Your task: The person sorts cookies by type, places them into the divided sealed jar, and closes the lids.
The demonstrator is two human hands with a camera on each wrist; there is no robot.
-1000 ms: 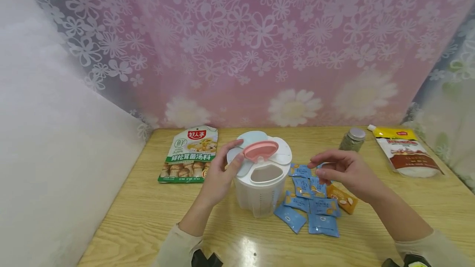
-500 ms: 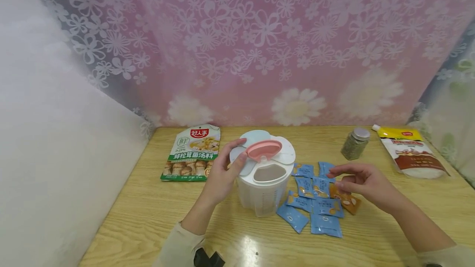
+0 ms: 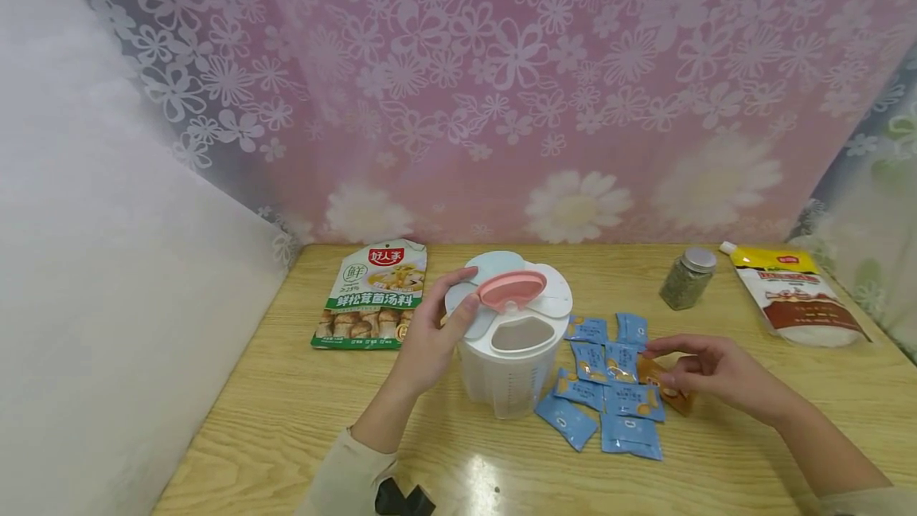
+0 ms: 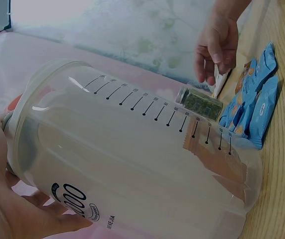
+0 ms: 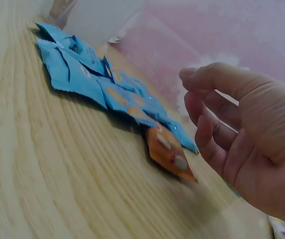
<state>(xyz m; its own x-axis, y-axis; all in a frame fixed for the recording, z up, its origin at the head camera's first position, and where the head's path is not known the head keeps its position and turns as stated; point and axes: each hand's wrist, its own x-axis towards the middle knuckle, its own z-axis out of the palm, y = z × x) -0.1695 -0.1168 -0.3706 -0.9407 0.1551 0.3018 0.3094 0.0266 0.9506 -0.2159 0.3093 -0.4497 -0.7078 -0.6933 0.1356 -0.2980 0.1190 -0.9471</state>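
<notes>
A clear lobed container (image 3: 505, 381) stands upright with a white and pale-blue lid (image 3: 552, 293); its pink flap is raised beside an opening. My left hand (image 3: 423, 345) grips the lid's left edge, and in the left wrist view that hand (image 4: 13, 199) lies around the container, which has an orange packet (image 4: 217, 164) visible through its wall. Over the orange packet (image 3: 684, 400) on the table hovers my right hand (image 3: 723, 377), fingers loosely bent and holding nothing. Several blue packets (image 3: 630, 436) lie just left of it. The right wrist view shows a gap between the hand (image 5: 252, 129) and the orange packet (image 5: 167, 149).
A green and white mushroom pouch (image 3: 368, 297) lies at the back left. A small jar of green herbs (image 3: 686, 279) stands behind the packets, and a yellow, white and brown spouted pouch (image 3: 798, 293) lies at the right. A flowered curtain (image 3: 458, 102) hangs behind the table.
My right hand has moved right and toward the table's front, from above the blue packets to the orange one. My left hand keeps its grip on the lid. The head view has shifted slightly.
</notes>
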